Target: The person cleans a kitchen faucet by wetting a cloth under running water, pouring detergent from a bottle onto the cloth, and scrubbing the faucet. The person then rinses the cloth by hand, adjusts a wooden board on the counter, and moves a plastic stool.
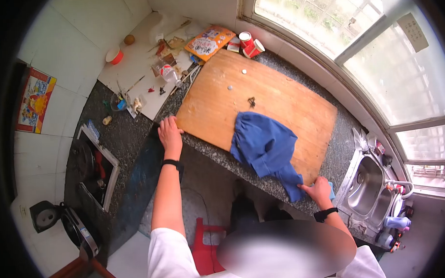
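A large wooden board (285, 100) lies on the dark speckled counter. My left hand (171, 137) is at its near left corner, thumb and fingers closed round the edge. At the near right corner my right hand (320, 192) grips the board, its thumb by the tip of a blue cloth garment (264, 142). That garment lies crumpled on the board, with a gathered end, and hangs over the front edge. A light blue piece (331, 190) shows beside my right hand; its kind is unclear. On the board are a small dark clump (251, 102) and two small round pieces.
A steel sink (366, 178) is at right, under the window. Behind the board are red paper cups (253, 48) and an orange packet (209, 43). A plastic bottle (169, 73) lies amid clutter at the back left. A stove (98, 165) is at left, a red stool (206, 245) below.
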The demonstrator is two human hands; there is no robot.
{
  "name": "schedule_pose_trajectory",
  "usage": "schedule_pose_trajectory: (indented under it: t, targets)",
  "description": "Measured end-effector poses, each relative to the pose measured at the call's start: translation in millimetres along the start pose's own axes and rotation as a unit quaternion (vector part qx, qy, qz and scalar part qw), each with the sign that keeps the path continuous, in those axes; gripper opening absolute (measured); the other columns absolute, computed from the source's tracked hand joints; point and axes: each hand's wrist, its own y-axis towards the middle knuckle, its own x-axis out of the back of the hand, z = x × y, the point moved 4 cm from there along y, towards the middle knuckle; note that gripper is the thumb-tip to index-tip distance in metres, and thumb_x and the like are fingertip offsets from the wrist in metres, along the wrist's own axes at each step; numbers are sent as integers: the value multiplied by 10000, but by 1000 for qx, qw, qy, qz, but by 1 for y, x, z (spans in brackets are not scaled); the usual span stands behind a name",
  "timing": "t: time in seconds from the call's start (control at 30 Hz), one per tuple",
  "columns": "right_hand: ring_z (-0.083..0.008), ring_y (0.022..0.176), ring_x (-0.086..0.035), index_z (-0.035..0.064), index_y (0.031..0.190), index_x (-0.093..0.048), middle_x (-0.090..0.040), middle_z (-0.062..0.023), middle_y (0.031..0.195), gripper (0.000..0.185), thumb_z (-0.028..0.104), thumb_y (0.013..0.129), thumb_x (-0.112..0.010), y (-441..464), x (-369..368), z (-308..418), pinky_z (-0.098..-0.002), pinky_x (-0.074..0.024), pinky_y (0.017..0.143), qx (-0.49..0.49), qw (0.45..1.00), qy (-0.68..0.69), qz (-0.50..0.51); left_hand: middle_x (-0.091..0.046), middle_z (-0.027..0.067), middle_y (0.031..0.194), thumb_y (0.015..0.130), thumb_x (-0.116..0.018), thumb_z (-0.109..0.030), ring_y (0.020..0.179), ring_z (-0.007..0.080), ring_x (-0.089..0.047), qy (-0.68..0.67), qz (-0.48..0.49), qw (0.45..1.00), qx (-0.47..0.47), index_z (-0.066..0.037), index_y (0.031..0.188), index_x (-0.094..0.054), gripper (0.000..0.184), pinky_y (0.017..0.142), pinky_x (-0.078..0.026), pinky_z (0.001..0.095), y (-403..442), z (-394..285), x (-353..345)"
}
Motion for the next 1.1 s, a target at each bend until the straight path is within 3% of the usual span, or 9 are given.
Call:
schedule_pose_trajectory:
  t: [0.17,0.33,0.5,0.67,0.8,0.87,0.9,1.03,1.1]
  targets:
    - [-359,911,-648,-8,936,-604,-628,-163,991,766,638,606,-851,-13,1,-3,-452,-531,748,-33,995,89,-1,-572,112,1056,846,-727,-160,1057,315,-551,-104,-60,987,104,-77,1113,-544,334,884,-441,451,-65,-21,21]
    - [-388,928,-645,84,1321,-486,-535,-169,1187,765,309,704,-878,-27,23,25,-462,-539,742,205,950,160,-171,-565,160,967,861,-643,-76,954,355,-547,-197,-18,971,136,-21,1090,-538,258,872,-447,463,-253,-29,36]
    - [-419,989,-648,201,1487,-398,-478,-214,1327,943,189,678,-882,-9,56,107,-485,-568,764,355,909,175,-133,-660,152,838,883,-655,-79,773,317,-664,-277,53,901,329,-37,1060,-576,198,713,-536,422,-523,-42,40]
    - [-420,984,-651,107,1435,-427,-464,-225,1289,971,286,613,-913,27,35,153,-476,-577,832,405,908,57,-97,-697,148,831,863,-682,-78,779,291,-703,-248,81,829,496,-16,999,-617,163,720,-557,394,-768,-107,93]
    - [-395,1027,-648,41,1168,-654,-673,-227,1109,556,186,658,-821,34,9,160,-478,-543,864,489,864,64,-102,-694,140,759,839,-698,-79,717,270,-704,-202,16,762,615,-25,918,-655,104,683,-558,371,-911,-159,123]
    - [-401,1012,-666,12,1186,-652,-692,-228,1090,579,252,684,-810,55,-3,165,-469,-540,895,456,890,22,-14,-698,145,765,832,-703,-84,718,269,-706,-200,12,742,640,-31,895,-661,92,676,-558,371,-952,-183,125]
    - [-380,993,-683,-9,1156,-665,-707,-231,1041,542,261,708,-808,99,-14,166,-461,-549,873,484,868,40,-105,-701,151,771,825,-708,-88,720,268,-707,-201,21,743,638,-37,872,-667,81,669,-558,372,-964,-185,126]
    - [-193,771,-623,-10,987,-714,-652,-110,762,353,316,857,-753,166,168,241,-389,-504,676,421,869,230,-126,-703,165,788,805,-745,-208,772,352,-702,-192,111,754,618,-41,916,-667,215,715,-560,436,-998,-178,98]
    - [-211,914,-651,16,1172,-675,-689,-153,975,492,404,879,-755,116,255,278,-373,-526,771,453,838,178,-246,-706,166,799,796,-760,-255,792,379,-693,-204,156,724,640,-40,968,-655,294,741,-552,470,-1002,-155,79]
